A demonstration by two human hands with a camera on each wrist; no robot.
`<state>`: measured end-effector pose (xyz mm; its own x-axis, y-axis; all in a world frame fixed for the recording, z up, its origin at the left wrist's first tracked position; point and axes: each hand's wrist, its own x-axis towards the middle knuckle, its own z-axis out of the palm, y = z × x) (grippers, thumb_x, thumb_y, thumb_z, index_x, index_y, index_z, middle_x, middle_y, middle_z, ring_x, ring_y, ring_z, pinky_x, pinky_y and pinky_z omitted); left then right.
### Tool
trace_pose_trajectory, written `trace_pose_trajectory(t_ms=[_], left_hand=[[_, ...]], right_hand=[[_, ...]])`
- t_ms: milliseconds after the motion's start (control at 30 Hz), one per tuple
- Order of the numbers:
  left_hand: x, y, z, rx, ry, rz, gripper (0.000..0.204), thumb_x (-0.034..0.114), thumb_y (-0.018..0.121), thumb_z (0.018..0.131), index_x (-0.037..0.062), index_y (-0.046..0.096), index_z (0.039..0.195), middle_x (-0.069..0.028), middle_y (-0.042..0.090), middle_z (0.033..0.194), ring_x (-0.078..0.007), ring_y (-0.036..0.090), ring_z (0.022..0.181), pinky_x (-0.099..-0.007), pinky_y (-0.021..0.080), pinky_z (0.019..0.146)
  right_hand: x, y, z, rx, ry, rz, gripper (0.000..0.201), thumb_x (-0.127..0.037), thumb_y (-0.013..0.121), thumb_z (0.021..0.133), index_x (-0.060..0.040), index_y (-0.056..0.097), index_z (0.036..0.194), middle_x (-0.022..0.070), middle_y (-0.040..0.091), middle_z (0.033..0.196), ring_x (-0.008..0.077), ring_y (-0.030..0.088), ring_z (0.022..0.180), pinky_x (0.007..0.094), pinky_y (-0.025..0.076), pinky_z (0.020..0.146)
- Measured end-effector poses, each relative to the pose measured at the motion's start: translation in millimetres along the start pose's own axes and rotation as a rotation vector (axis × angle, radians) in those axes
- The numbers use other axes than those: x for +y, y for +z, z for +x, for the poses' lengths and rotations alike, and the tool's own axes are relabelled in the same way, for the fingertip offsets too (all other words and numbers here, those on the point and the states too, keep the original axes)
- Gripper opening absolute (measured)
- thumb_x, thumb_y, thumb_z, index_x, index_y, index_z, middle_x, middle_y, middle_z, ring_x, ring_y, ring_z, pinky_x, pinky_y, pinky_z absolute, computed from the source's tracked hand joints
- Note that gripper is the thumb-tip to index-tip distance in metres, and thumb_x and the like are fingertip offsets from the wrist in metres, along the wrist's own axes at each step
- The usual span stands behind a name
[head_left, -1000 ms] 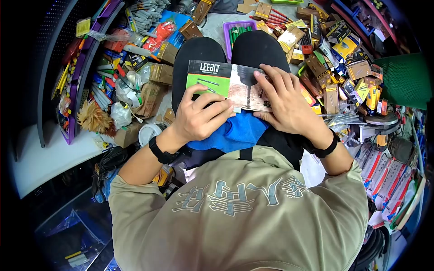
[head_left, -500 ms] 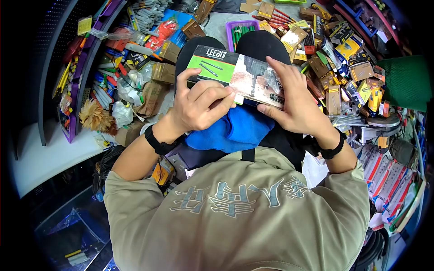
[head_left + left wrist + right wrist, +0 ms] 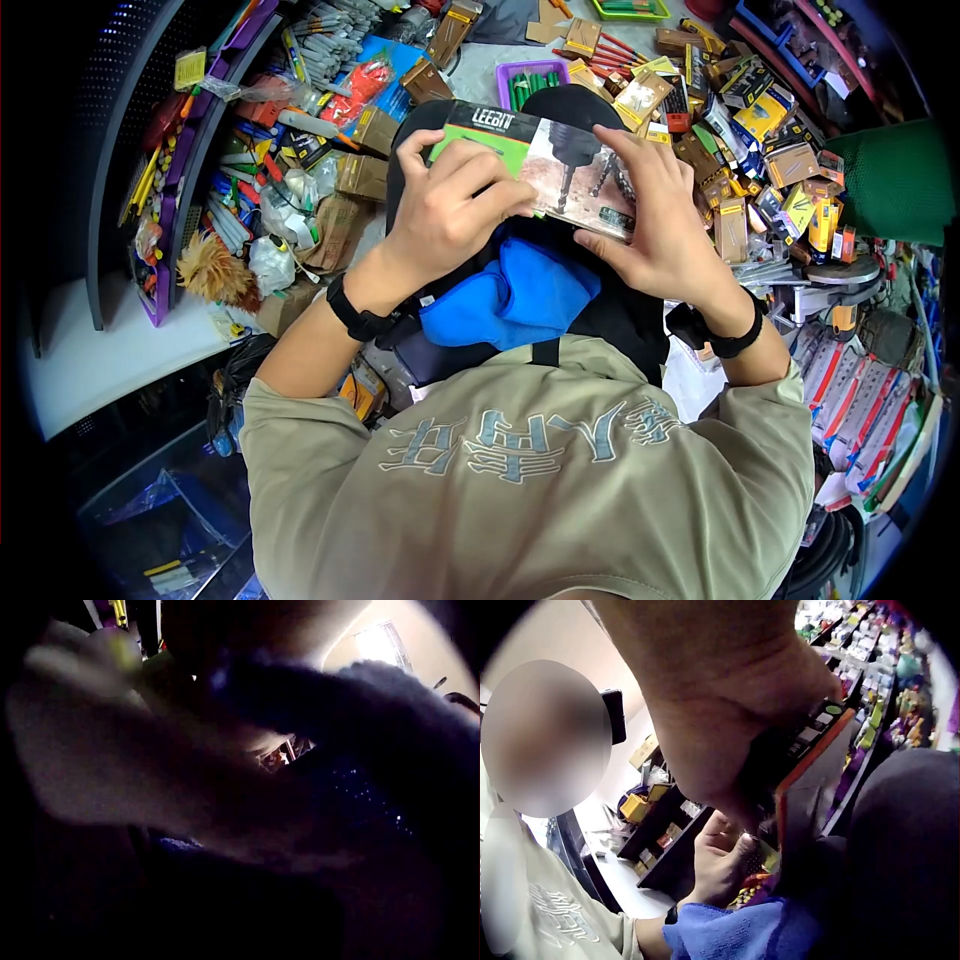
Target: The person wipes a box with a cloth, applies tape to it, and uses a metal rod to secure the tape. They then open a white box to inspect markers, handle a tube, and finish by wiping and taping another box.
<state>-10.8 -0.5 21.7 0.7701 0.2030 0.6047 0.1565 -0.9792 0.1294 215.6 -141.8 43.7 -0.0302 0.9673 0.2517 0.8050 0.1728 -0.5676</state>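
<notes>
A flat LEEBIT package (image 3: 560, 175), green at its left part and with a drill picture at its right, is held tilted above the knees. The left hand (image 3: 450, 205) has its fingers curled at the package's left end, covering part of the green. At the other end the right hand (image 3: 655, 215) grips it, thumb on the near edge and fingers over the far edge. In the right wrist view the package's dark side with an orange edge (image 3: 810, 754) shows beneath the right hand (image 3: 735, 712). The left wrist view is mostly too dark to read.
A blue cloth (image 3: 515, 300) lies on the lap. Many small boxes (image 3: 735, 225) are heaped on the right, with a green mesh roll (image 3: 890, 180) beyond. Bagged pens and tools fill the left beside a purple-edged rack (image 3: 165, 220). A purple basket (image 3: 503, 85) stands past the knees.
The left hand has moved over the package and now covers more of its green part. The package has tilted, its right end lower, and shifted slightly right with the right hand.
</notes>
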Motion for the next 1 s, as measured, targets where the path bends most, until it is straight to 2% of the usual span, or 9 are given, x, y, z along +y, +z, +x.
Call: trace_pose_trajectory(t_ms=[133, 267, 433, 633, 733, 800, 867, 933, 1000], left_hand=[[19, -3, 0, 0.003, -0.034, 0.144, 0.022, 0.033, 0.078, 0.082, 0.0167, 0.070, 0.095, 0.0018, 0.056, 0.086, -0.0190, 0.058, 0.091, -0.0412, 0.036, 0.091], [54, -35, 2, -0.612, -0.307, -0.100, 0.065, 0.063, 0.076, 0.077, 0.0063, 0.065, 0.107, -0.0091, 0.060, 0.104, -0.0308, 0.058, 0.097, -0.0423, 0.044, 0.082], [51, -34, -20, -0.684, -0.243, -0.127, 0.072, 0.050, 0.081, 0.078, 0.0057, 0.058, 0.130, -0.0151, 0.063, 0.126, -0.0345, 0.061, 0.114, -0.0451, 0.046, 0.093], [56, -40, -3, -0.694, -0.299, -0.371, 0.038, 0.022, 0.080, 0.081, 0.0050, 0.062, 0.110, -0.0115, 0.070, 0.106, -0.0329, 0.064, 0.102, -0.0427, 0.047, 0.088], [62, -50, 3, -0.364, -0.036, -0.896, 0.021, 0.005, 0.077, 0.084, 0.0048, 0.061, 0.098, -0.0126, 0.070, 0.101, -0.0327, 0.069, 0.097, -0.0426, 0.051, 0.085], [72, -59, 2, -0.230, -0.195, -1.232, 0.029, -0.004, 0.072, 0.084, 0.0027, 0.060, 0.109, -0.0134, 0.067, 0.100, -0.0296, 0.067, 0.093, -0.0365, 0.052, 0.082], [77, -63, 4, -0.091, -0.445, -1.470, 0.045, 0.009, 0.079, 0.091, 0.0008, 0.051, 0.126, -0.0156, 0.064, 0.105, -0.0226, 0.070, 0.090, -0.0359, 0.055, 0.074], [72, -86, 19, -0.416, -0.676, -1.544, 0.044, 0.013, 0.083, 0.088, -0.0003, 0.057, 0.122, -0.0117, 0.066, 0.101, -0.0194, 0.071, 0.088, -0.0329, 0.055, 0.073], [59, -92, 24, -0.637, -0.528, -1.344, 0.041, 0.015, 0.084, 0.087, 0.0003, 0.060, 0.117, -0.0101, 0.068, 0.100, -0.0180, 0.071, 0.087, -0.0322, 0.055, 0.075]], right_hand=[[8, 1, 0, 0.048, 0.026, -0.024, 0.094, -0.027, 0.087, 0.073, -0.0046, 0.040, 0.151, 0.0203, 0.053, 0.139, 0.0389, 0.048, 0.130, 0.0499, 0.034, 0.107], [28, 5, 6, 0.093, -0.012, -0.075, 0.094, -0.030, 0.087, 0.075, -0.0038, 0.039, 0.152, 0.0195, 0.053, 0.138, 0.0388, 0.047, 0.132, 0.0504, 0.034, 0.109], [43, 9, 1, -0.050, -0.033, -0.103, 0.093, -0.032, 0.086, 0.077, -0.0060, 0.039, 0.152, 0.0199, 0.048, 0.144, 0.0400, 0.045, 0.135, 0.0526, 0.033, 0.111], [5, -13, -3, -0.035, -0.189, -0.097, 0.074, -0.036, 0.081, 0.081, -0.0057, 0.051, 0.142, 0.0206, 0.049, 0.143, 0.0411, 0.046, 0.134, 0.0522, 0.037, 0.109], [-8, -3, -10, -0.217, -0.346, 0.398, 0.069, -0.040, 0.082, 0.084, -0.0020, 0.055, 0.135, 0.0179, 0.065, 0.121, 0.0353, 0.064, 0.109, 0.0436, 0.050, 0.094], [-19, -17, -14, -0.588, -0.163, 0.752, 0.045, -0.034, 0.074, 0.095, -0.0036, 0.060, 0.125, 0.0116, 0.069, 0.086, 0.0284, 0.069, 0.077, 0.0359, 0.053, 0.068], [-26, -23, -19, -0.329, -0.345, 0.814, 0.020, -0.021, 0.065, 0.102, -0.0013, 0.064, 0.107, 0.0062, 0.066, 0.073, 0.0205, 0.063, 0.060, 0.0318, 0.048, 0.057], [-33, -40, -24, -0.151, -0.209, 0.954, 0.016, -0.016, 0.062, 0.103, 0.0007, 0.063, 0.104, 0.0055, 0.066, 0.073, 0.0158, 0.062, 0.057, 0.0305, 0.047, 0.055], [-36, -53, -22, -0.096, -0.113, 0.906, 0.014, -0.014, 0.062, 0.102, 0.0006, 0.062, 0.100, 0.0063, 0.067, 0.078, 0.0151, 0.063, 0.062, 0.0285, 0.049, 0.060]])
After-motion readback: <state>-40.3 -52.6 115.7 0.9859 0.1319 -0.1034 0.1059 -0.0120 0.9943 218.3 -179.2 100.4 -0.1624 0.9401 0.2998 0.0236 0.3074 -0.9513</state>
